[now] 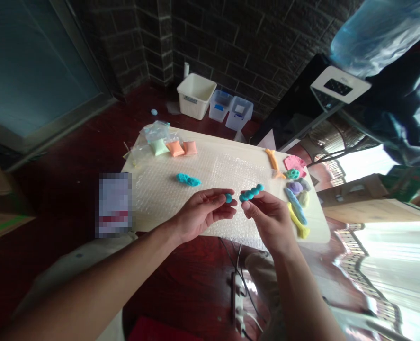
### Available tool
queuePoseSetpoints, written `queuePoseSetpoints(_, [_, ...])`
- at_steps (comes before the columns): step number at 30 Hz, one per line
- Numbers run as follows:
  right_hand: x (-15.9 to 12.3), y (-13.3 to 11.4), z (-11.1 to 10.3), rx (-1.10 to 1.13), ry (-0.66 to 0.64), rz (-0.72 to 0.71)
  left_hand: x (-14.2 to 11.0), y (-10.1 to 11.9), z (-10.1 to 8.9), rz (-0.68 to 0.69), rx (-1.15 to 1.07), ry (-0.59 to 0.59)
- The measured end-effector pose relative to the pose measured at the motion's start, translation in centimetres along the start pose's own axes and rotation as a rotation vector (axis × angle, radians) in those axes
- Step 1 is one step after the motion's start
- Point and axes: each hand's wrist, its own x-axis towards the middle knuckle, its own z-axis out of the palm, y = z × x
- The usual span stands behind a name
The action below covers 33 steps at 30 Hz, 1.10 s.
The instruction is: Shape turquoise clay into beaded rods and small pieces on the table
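Head view: toward the desk's [319, 231] near edge, your left hand [201, 214] pinches a blue clay ball [228, 198], your right hand [272, 217] a beaded clay strand [251, 192]; squeezing harder could flatten either.

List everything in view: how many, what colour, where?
Table: one, pale, centre
Bubble wrap: some, clear, on table
Ball row: one, blue, in right hand
Single ball: one, blue, in left hand
Twisted lump: one, blue, on bubble wrap
Packets: three, one green, two orange, table's far left
Plastic bagging: some, clear, behind packets
Shaped pieces: several, mixed colours, table's right end
Bins: three, one cream, two clear, floor beyond
Blurred item: one, pale with red, left of table
Power strip: one, white, floor, near side
Cartons: several, mostly brown, both sides
Wall: one, dark brick, back
Left hand: one, bare, above table
Right hand: one, bare, above table
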Motion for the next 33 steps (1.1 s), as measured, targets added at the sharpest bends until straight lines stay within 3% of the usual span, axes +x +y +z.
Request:
queuePoseSetpoints(19, [0.4,0.3,0.3,0.127,0.028,0.090,-0.6,1.0,0.0,0.065,-0.014,0.033])
queuePoseSetpoints(27, [0.7,0.8,-1.0,-0.001,0.090,0.091,-0.1,-0.8,-0.5,0.032,0.202,0.047])
queuePoseSetpoints(33, [0.8,1.7,-1.7,-0.036,0.088,0.099,0.1,-1.5,-0.9,-0.024,0.214,0.081])
